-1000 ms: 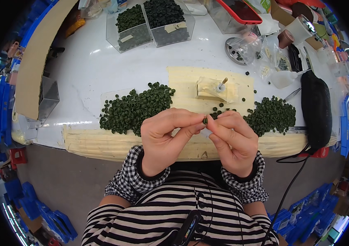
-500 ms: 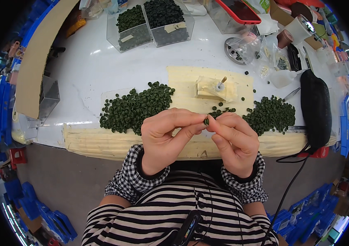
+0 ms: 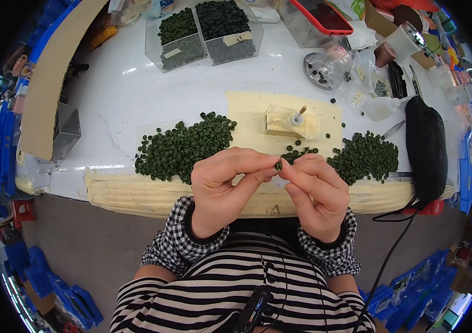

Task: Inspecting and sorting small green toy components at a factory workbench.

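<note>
Your left hand (image 3: pixel 226 186) and right hand (image 3: pixel 315 191) meet just above the near edge of the counter (image 3: pixel 136 94), fingers pinched together on one small green ring (image 3: pixel 278 165) held between the fingertips of both. A large pile of green rings (image 3: pixel 183 147) lies just beyond your left hand, a smaller pile (image 3: pixel 364 156) beyond your right, and a small cream block (image 3: pixel 286 121) sits between them.

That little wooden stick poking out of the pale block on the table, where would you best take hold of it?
Probably by its free upper end, coming from above. The stick stands nearly upright in a white holder on the pale block, so only its top is exposed; its lower part is buried. A two-finger pinch from either hand should do; both hands now pinch a small green ring.
</note>
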{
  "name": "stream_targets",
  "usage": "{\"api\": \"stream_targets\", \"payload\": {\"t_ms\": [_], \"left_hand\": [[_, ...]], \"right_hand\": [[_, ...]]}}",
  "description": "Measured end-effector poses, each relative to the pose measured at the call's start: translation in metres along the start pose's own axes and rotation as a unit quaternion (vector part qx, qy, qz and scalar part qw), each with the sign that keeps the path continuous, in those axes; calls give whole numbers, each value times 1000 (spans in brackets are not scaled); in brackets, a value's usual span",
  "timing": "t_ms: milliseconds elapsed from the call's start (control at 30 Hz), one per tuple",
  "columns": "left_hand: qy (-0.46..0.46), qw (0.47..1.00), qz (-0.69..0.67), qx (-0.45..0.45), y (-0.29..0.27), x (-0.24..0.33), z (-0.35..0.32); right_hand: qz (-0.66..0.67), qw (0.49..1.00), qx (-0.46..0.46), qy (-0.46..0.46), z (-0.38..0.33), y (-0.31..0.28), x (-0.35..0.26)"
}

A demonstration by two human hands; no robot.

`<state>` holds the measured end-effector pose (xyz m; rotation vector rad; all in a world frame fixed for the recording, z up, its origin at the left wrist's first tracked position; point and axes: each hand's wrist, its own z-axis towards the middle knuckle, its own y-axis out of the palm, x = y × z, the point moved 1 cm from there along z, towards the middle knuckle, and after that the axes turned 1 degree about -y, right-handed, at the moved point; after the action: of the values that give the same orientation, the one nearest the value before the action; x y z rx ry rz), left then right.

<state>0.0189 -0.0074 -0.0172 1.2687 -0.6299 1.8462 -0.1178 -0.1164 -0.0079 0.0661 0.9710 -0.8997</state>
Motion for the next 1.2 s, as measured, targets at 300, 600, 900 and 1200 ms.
{"api": "stream_targets", "payload": {"t_ms": [300,600,900,1200], "left_hand": [[34,994,101,-1,8,8,-1],[66,991,109,-43,5,4,0],[9,999,43,-6,4,0,1],[12,967,246,-62,11,-1,1]], "right_hand": [[-77,996,46,-26,4,3,-3],[-70,997,30,-16,4,-2,-4],[-74,997,17,-15,8,-3,-3],[-134,986,74,65,-6,-25,-3]]}}
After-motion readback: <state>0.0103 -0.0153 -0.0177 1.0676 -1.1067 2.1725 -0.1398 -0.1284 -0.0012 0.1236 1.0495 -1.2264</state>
